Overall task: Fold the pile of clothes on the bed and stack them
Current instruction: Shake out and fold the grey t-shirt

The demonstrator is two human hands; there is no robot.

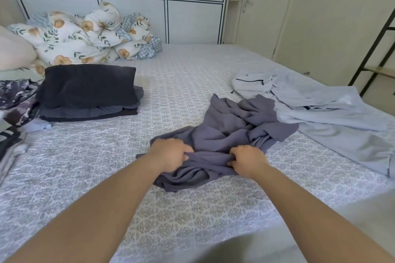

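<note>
Your left hand (171,153) and right hand (248,159) have fingers clamped on the crumpled grey garment (230,126) (mid-frame), so spread it flat next before folding.

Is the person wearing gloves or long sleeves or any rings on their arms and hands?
No. Both forearms are bare as far up as the picture shows, so no sleeves reach into view. The left hand and the right hand have no gloves. No watch or bracelet shows on either wrist, and no ring shows on the fingers that can be seen.
</note>
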